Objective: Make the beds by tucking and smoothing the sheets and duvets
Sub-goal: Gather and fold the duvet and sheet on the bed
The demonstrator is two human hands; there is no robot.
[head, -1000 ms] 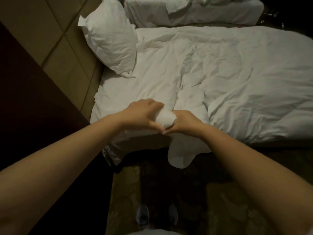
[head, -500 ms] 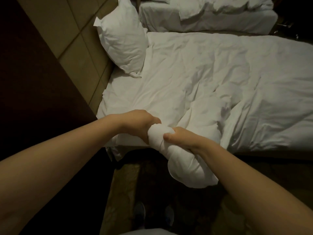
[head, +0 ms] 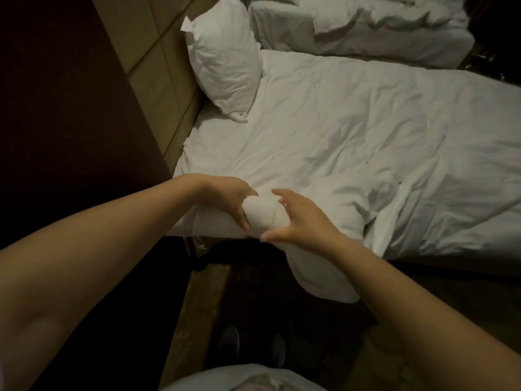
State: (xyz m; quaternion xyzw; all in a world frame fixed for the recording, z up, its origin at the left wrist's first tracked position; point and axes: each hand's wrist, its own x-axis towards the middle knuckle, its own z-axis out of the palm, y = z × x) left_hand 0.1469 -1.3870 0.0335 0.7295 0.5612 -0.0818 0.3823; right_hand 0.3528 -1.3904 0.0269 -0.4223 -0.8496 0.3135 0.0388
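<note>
A rumpled white duvet (head: pixel 366 153) covers the near bed, lying on a white sheet (head: pixel 214 148). One bunched corner of the duvet (head: pixel 265 218) hangs over the bed's near edge toward the floor. My left hand (head: pixel 228 198) grips that bunch from the left, thumb down. My right hand (head: pixel 298 218) sits on its right side with fingers spread and loosened around the cloth. A white pillow (head: pixel 225 69) leans against the headboard at the bed's far left.
A padded tan headboard (head: pixel 158 60) and a dark wall panel (head: pixel 64 108) run along the left. A second unmade bed (head: pixel 366 29) stands beyond the first. My shoes (head: pixel 251 348) stand on dark patterned carpet at the bedside.
Both hands had squeezed the bunched duvet corner and pulled it toward me. Now my right hand's fingers have opened while my left still grips it.
</note>
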